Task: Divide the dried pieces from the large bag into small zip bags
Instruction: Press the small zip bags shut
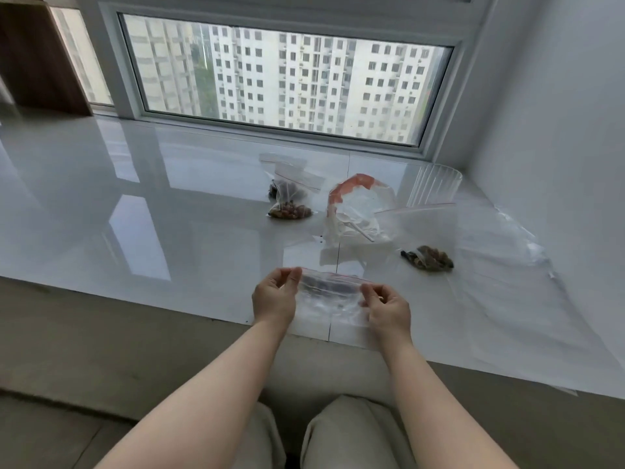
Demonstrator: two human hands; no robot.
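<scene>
Small zip bag (pixel 329 296): it is hanging between the two hands just above the near edge of the worktop (pixel 135 211); clear, thin film with a red line along its zip strip, and it is looking empty or nearly so, though glare is making that hard to tell.
Left hand (pixel 274 297): it is pinching the left end of the zip strip between thumb and curled fingers.
Right hand (pixel 388 308): it is pinching the right end of the same strip, fingers curled in.
How it will handle: I am judging it nearly weightless, limp and a little slippery; the film is going to sag and cling to itself, so the stiffer zip strip at the mouth is the place to be holding it.
Large bag (pixel 473 242): it is lying flat on the worktop to the right, well apart from the hands, its mouth facing the window; a small heap of dried pieces (pixel 427 258) is sitting in its near left corner.
Filled small bags (pixel 291 194): they are resting further back to the left, holding dark and brownish pieces.
Crumpled bag with red strip (pixel 355 208): it is standing between the filled ones and the large bag.
Clear cup (pixel 436 186): it is standing behind the large bag near the wall.
Risk, as I am seeing it: the dried pieces are looking light and brittle, and a soft mouth could be folding shut while filling.
</scene>
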